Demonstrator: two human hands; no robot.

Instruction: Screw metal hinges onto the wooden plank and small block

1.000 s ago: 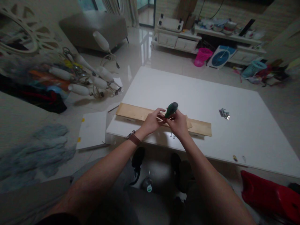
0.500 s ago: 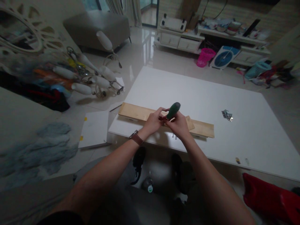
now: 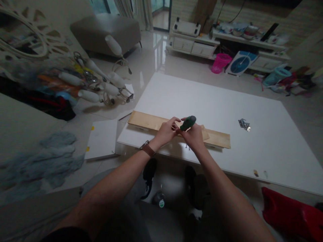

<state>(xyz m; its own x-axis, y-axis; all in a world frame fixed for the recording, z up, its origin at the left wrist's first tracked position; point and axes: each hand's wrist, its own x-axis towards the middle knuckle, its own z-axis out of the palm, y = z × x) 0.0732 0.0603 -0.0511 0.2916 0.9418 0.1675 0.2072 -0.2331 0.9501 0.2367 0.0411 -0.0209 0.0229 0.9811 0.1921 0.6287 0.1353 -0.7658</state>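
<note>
My right hand point(image 3: 194, 137) is closed around a green-handled screwdriver point(image 3: 188, 123), held tilted over a long light wooden board point(image 3: 143, 119) that lies on a white panel point(image 3: 222, 104). My left hand point(image 3: 167, 130), with a brown watch on the wrist, has its fingers pinched at the screwdriver's lower end, right against my right hand. What sits at the tip is hidden by my fingers. A few small screws point(image 3: 187, 147) lie on the panel just in front of the board.
A little heap of metal fittings point(image 3: 244, 124) lies on the panel to the right. A smaller white panel point(image 3: 102, 139) and a chandelier with white lamps point(image 3: 101, 88) lie on the floor to the left. A red object point(image 3: 290, 211) sits at the lower right.
The screwdriver's handle has tipped lower and more to the right in my right hand. Both hands stay together at the same spot on the board.
</note>
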